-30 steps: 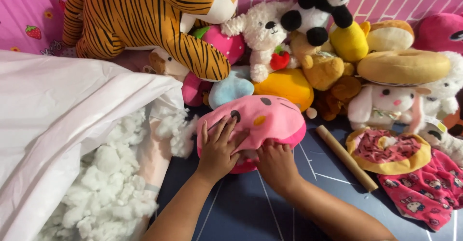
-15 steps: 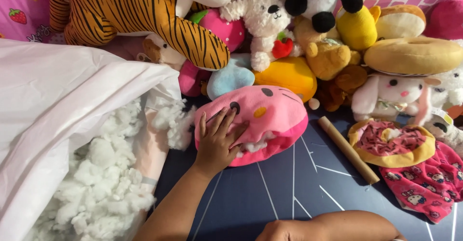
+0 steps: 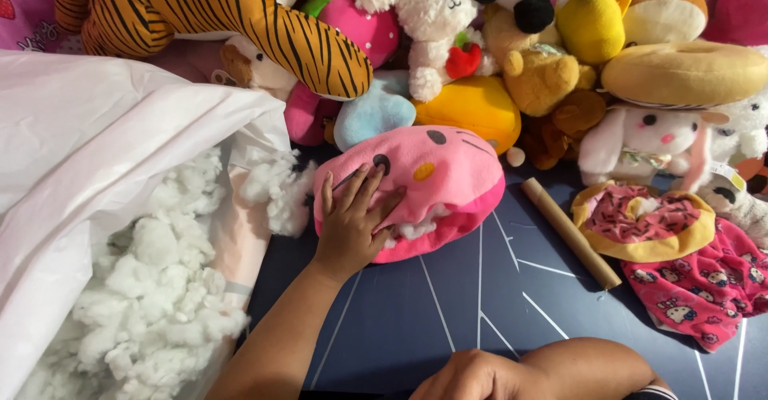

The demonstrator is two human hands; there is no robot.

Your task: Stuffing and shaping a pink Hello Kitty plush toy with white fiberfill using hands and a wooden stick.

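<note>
Since a second ago our right hand (image 3: 472,374) has come off the pink plush face cushion (image 3: 420,188) and drawn back to the bottom edge of the head view, at six o'clock; it sits loosely curled with nothing in it that we can see, though part of it is cut off by the frame. Our left hand (image 3: 352,224) has stayed where it was, fingers spread and pressed flat on the cushion's left end, holding nothing pinched. The cushion lies at the centre of the view, its long axis running roughly nine to three o'clock, with white stuffing showing at its lower seam just beside our left fingers. It sits at twelve o'clock from the right hand, well apart, so the left is far nearer. The surface is a dark blue mat (image 3: 448,320) marked with white lines. At nine o'clock a white plastic bag (image 3: 88,128) spills loose polyester filling (image 3: 152,304). A cardboard tube (image 3: 570,232) lies at three o'clock, and a heap of plush toys, the tiger (image 3: 232,16) among them, fills the top.
</note>
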